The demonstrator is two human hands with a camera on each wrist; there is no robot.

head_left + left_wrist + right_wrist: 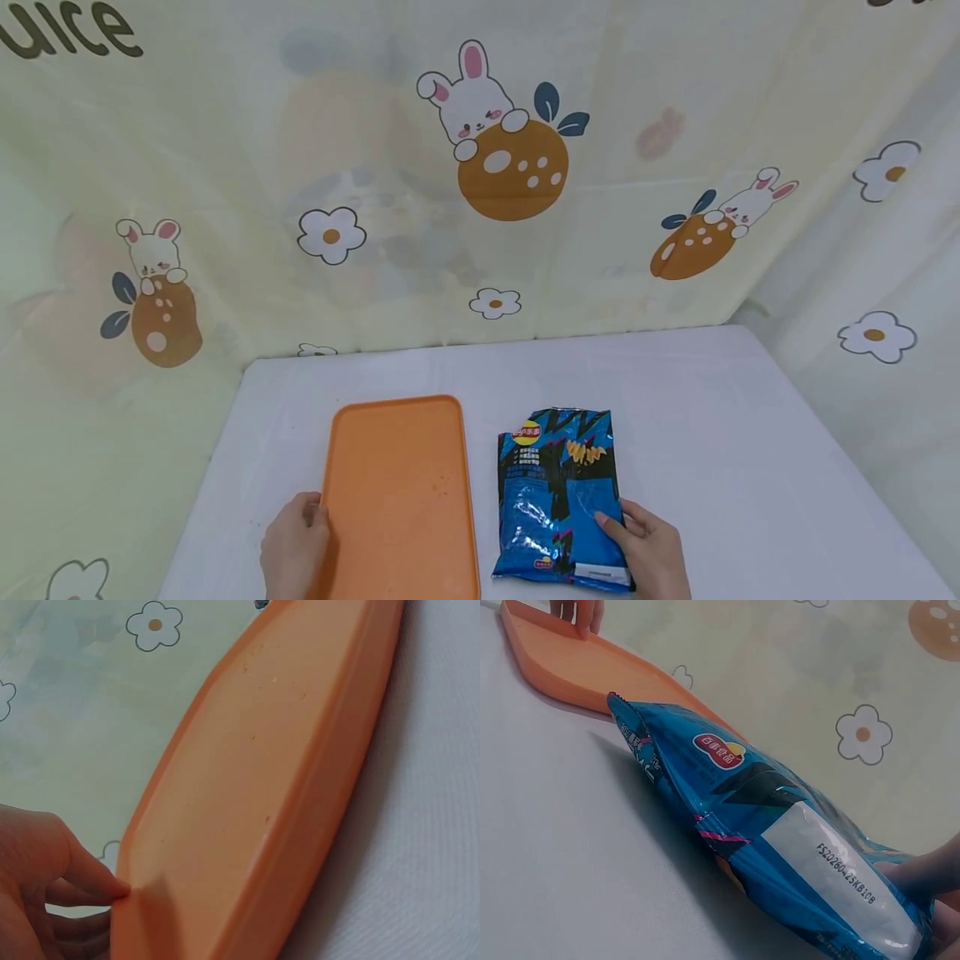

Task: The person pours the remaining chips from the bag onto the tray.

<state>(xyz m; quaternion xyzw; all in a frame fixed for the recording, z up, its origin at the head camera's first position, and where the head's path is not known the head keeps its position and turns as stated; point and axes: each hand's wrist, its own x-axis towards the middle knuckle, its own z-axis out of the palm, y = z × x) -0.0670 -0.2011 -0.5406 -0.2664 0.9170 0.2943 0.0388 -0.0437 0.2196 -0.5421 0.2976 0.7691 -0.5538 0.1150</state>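
Note:
An orange tray (397, 492) with a low raised rim lies left of centre on the table, a few small crumbs on its surface. My left hand (296, 542) pinches the tray's left rim between thumb and fingers, as the left wrist view also shows. To the right of the tray is a blue and black chip bag (558, 500) with a red and yellow logo. My right hand (651, 546) grips the bag's lower right edge, thumb on top and fingers underneath. In the right wrist view a white label (840, 877) with printed code shows on the bag.
A white cloth covers the table (720, 467), whose far edge meets a hanging curtain (375, 125) printed with rabbits, fruit and flowers. The curtain also closes off the left and right sides. A narrow strip of table separates tray and bag.

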